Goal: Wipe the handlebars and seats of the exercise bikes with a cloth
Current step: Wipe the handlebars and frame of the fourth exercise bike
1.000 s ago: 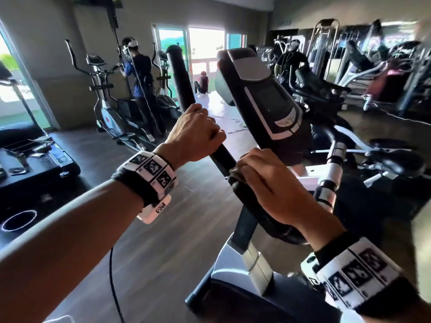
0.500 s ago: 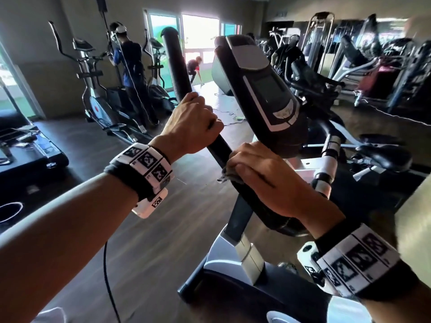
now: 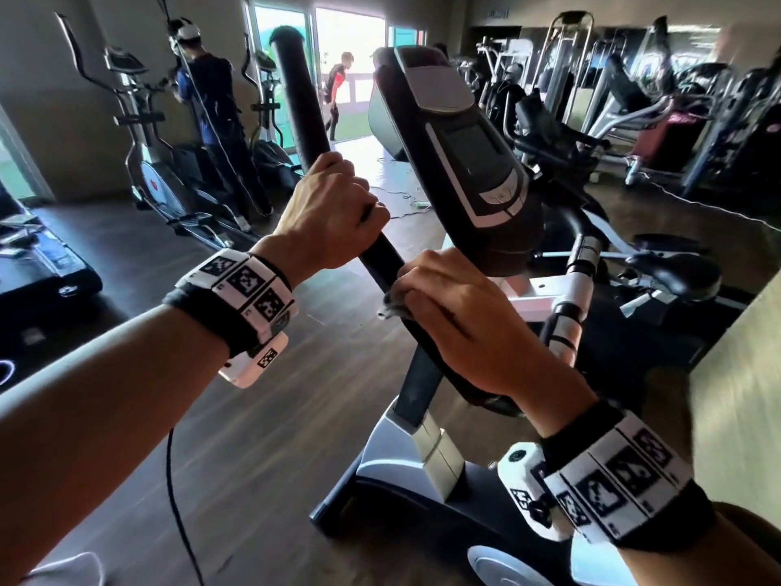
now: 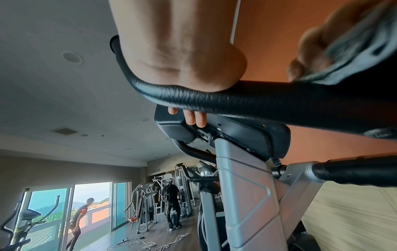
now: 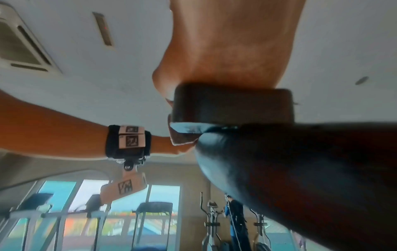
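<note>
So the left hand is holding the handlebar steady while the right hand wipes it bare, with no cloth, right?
Not quite: the right hand is not bare. A grey cloth is pressed under its fingers against the handlebar, as the head view shows. The left hand does hold the handlebar.

Right hand (image 3: 460, 327): shifted toward 11 o'clock along handlebar (image 3: 304, 107), nearer left hand (image 3: 325, 213); cloth (image 3: 391, 304) edge newly exposed.

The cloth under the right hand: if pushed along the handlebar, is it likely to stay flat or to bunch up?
The cloth looks thin and floppy: it wraps the handlebar under the right hand, with a crumpled edge sticking out. It will probably bunch up. The bar's wrinkled padding may drag on it.
</note>
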Demonstrator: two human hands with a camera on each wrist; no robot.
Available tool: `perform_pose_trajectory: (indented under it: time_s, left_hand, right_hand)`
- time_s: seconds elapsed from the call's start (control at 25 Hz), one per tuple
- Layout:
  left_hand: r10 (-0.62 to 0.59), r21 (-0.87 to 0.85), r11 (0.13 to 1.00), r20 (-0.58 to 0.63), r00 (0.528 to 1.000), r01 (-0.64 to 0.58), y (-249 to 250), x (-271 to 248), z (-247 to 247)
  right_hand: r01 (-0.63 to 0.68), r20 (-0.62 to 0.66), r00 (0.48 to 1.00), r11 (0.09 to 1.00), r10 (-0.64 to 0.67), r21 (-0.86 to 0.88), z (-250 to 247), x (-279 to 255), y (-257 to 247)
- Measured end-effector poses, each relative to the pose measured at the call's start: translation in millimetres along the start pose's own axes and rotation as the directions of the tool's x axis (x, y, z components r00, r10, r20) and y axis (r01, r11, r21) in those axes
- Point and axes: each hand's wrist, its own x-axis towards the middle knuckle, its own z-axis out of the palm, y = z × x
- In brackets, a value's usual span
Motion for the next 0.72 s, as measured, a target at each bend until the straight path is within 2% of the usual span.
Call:
perform_pose_trajectory:
  time_s: [0.24,0.36,0.4,0.56,0.64,0.72]
  left_hand:
    - [-0.026,-0.008,1.000,0.032,0.999,0.026,4.3,-0.1,-2.0]
    - [-0.044,-0.007,0.999,0.047,0.998,0.045,6.5,1.4,1.3]
    - [-0.044,-0.015,0.999,0.034,0.998,0.044,6.7,1.2,2.3]
    - [-0.033,-0.018,0.999,0.026,0.999,0.034,5.6,-1.1,0.1]
    - [-0.027,0.003,1.000,0.036,0.999,0.026,7.3,0.8,-0.2]
    - [-0.045,0.011,0.999,0.043,0.998,0.045,7.3,1.4,0.0]
  right_hand:
    - [-0.038,0.021,0.999,0.998,0.037,0.056,-3.9,-41.7,0.0]
    - [-0.178,-0.001,0.984,0.978,0.179,0.108,-5.0,-39.2,-7.2]
    - [-0.189,-0.009,0.981,0.976,0.191,0.109,-4.7,-34.4,-7.4]
    - [-0.137,0.035,0.990,0.990,0.138,-0.014,-4.3,-48.5,-10.8]
    - [-0.158,0.042,0.986,0.987,0.158,0.000,-10.9,-73.9,-11.8]
    - [-0.219,0.107,0.969,0.975,0.223,-0.046,-16.5,-75.0,-14.5]
